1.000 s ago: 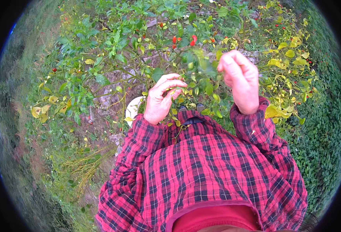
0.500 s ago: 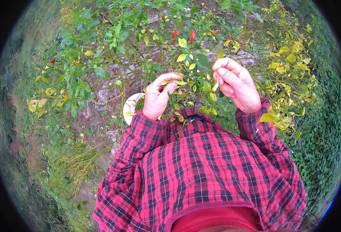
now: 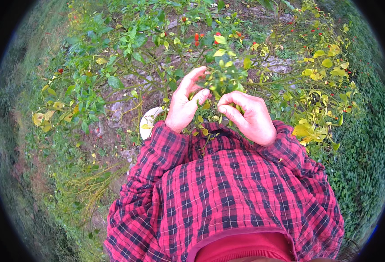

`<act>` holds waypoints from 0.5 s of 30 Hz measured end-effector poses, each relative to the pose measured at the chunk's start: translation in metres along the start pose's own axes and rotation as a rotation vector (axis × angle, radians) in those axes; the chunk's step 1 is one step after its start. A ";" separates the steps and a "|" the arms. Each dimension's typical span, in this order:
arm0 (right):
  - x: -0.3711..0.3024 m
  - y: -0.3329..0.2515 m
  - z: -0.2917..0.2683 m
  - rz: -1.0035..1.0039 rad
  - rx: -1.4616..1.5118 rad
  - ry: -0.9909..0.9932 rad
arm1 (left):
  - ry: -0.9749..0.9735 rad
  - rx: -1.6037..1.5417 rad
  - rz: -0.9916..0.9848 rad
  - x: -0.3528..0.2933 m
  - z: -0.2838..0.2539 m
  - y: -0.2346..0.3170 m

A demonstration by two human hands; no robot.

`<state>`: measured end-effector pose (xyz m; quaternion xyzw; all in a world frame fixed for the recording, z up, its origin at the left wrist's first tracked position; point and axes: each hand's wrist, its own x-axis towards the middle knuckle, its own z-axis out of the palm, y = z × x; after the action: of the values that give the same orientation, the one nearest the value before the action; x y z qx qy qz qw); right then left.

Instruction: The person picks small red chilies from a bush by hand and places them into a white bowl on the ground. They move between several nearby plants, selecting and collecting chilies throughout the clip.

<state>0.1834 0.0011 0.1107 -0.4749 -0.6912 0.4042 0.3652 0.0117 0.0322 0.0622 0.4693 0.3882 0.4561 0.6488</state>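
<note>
left hand (image 3: 183, 105): thumb and fingers parted beside blurred green sprig (image 3: 228, 78); right hand (image 3: 252, 117): fingertips pinched, cannot tell on what.

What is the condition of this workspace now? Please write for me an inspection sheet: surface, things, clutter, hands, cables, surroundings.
Surface: brownish-grey ground, visible between plants.
Things: leafy plant at the hands, blurred; red peppers beyond; white rounded object, partly hidden by the left sleeve.
Clutter: bare yellowish stems at lower left; yellow leaves right of the hands.
Left hand: thumb and fingers apart, beside the plant.
Right hand: curled, thumb tip near forefinger; whether it grips anything is unclear.
Cables: nothing seen.
Surroundings: dense green leaves along the right edge.
</note>
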 end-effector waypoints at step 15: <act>-0.004 0.019 0.006 0.184 0.044 -0.017 | -0.222 0.593 0.065 -0.018 0.015 0.005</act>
<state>0.1857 0.0006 0.0904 -0.5247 -0.6387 0.4551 0.3312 0.0198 0.0118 0.0724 0.6970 0.4160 0.2896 0.5073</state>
